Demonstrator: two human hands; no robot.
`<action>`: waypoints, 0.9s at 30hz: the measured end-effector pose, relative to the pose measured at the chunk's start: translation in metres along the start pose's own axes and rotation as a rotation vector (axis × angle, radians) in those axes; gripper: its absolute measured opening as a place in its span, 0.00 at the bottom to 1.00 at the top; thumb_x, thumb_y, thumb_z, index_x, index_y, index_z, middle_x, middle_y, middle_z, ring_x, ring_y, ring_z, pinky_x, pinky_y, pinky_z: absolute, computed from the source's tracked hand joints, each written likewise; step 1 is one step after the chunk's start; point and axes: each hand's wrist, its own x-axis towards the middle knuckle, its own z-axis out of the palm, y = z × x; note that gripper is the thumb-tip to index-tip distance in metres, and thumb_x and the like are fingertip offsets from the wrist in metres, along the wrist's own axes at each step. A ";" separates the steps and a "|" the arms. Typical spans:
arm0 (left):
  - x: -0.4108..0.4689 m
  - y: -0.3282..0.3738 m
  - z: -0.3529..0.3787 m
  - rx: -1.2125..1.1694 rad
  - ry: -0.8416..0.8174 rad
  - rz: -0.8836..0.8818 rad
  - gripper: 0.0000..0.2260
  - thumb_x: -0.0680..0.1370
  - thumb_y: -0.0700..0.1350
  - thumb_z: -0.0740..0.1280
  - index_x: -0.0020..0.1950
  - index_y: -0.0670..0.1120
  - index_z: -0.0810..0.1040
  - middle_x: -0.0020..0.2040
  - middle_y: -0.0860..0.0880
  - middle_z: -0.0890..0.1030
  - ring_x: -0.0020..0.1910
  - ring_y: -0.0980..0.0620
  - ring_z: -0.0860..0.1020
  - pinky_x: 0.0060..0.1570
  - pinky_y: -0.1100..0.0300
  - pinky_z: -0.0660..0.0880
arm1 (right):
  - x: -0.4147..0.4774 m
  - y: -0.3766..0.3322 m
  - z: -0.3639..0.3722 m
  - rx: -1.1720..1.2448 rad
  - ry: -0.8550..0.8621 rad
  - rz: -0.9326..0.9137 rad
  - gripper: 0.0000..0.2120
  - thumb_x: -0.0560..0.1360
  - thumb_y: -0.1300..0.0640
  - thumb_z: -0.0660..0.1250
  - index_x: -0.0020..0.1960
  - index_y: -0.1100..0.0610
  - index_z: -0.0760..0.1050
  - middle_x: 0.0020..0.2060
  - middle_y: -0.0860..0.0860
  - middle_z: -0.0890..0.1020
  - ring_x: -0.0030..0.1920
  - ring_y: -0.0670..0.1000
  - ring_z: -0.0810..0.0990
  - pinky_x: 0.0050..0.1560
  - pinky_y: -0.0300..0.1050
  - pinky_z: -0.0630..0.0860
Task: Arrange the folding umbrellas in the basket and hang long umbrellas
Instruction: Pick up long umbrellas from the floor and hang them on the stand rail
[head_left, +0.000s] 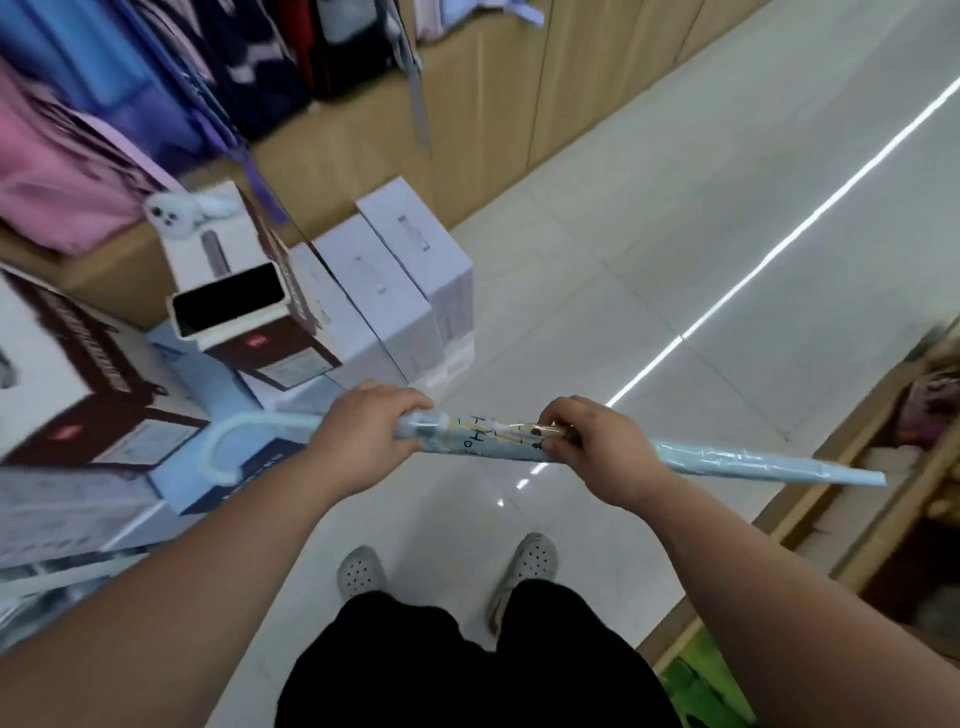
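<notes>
Umbrella (753, 462), long and pale blue, is held level; left grip (363, 431) and right grip (597, 441) both curl round it.

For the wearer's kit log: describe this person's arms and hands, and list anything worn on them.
Both arms are bare as far as the picture shows. No sleeve covers the left forearm or the right forearm. The left hand and the right hand are ungloved, with no ring, watch or wristband visible. Blur hides any finer marks.
</notes>
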 end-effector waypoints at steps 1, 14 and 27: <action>-0.008 0.004 -0.013 0.060 0.086 0.020 0.17 0.71 0.48 0.77 0.59 0.52 0.82 0.54 0.51 0.84 0.56 0.45 0.78 0.58 0.49 0.74 | -0.005 -0.012 -0.008 0.024 0.033 0.001 0.05 0.77 0.53 0.67 0.53 0.48 0.76 0.45 0.44 0.79 0.44 0.48 0.76 0.44 0.46 0.72; -0.128 -0.015 -0.064 -0.226 0.368 -0.122 0.25 0.75 0.59 0.72 0.70 0.53 0.76 0.66 0.52 0.75 0.65 0.51 0.74 0.65 0.56 0.71 | -0.007 -0.188 -0.005 0.866 0.223 0.056 0.02 0.79 0.59 0.67 0.47 0.56 0.75 0.35 0.45 0.75 0.31 0.43 0.71 0.32 0.34 0.70; -0.261 -0.121 -0.167 -0.928 0.299 -0.034 0.12 0.79 0.44 0.69 0.62 0.55 0.78 0.57 0.53 0.85 0.53 0.51 0.83 0.58 0.54 0.78 | -0.022 -0.474 0.042 1.298 0.110 -0.336 0.06 0.80 0.63 0.67 0.49 0.52 0.76 0.39 0.49 0.81 0.42 0.50 0.78 0.50 0.51 0.75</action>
